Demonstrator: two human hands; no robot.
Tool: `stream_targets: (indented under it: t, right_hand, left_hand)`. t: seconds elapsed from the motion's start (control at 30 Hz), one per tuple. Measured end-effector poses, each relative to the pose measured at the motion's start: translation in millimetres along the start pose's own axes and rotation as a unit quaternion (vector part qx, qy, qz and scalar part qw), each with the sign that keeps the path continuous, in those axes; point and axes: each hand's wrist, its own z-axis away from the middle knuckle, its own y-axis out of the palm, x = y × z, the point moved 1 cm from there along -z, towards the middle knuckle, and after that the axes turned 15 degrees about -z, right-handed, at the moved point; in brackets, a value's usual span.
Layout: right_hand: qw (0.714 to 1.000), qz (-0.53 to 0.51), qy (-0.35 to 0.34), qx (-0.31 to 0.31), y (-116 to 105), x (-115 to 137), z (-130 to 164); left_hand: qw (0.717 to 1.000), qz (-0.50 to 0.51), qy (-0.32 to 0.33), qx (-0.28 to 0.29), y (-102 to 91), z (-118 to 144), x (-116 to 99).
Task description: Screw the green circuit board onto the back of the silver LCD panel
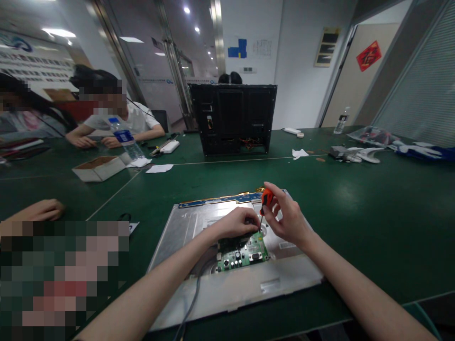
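A silver metal display panel lies flat on the green table before me, with a green circuit board on its middle. My right hand grips a screwdriver with an orange and black handle; its shaft points down at the board's far right corner. Close beside that tip, my left hand is bent over the board's far edge, its fingertips drawn together. Whatever those fingers pinch is hidden. A blue circuit strip runs along the panel's far edge, and a grey cable trails off the near side.
A black monitor housing stands upright across the table. An open white box and a water bottle are at the left. Another person's hand rests nearby on the left. Gloves lie at the right.
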Motion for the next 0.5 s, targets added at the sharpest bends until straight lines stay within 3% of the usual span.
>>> stream_targets:
  t: [0.5]
  right_hand:
    - [1.000,0.019,-0.008,-0.010,1.3,-3.0,1.6]
  left_hand:
    - [1.000,-0.019,0.001,-0.003,-0.2,0.8,1.0]
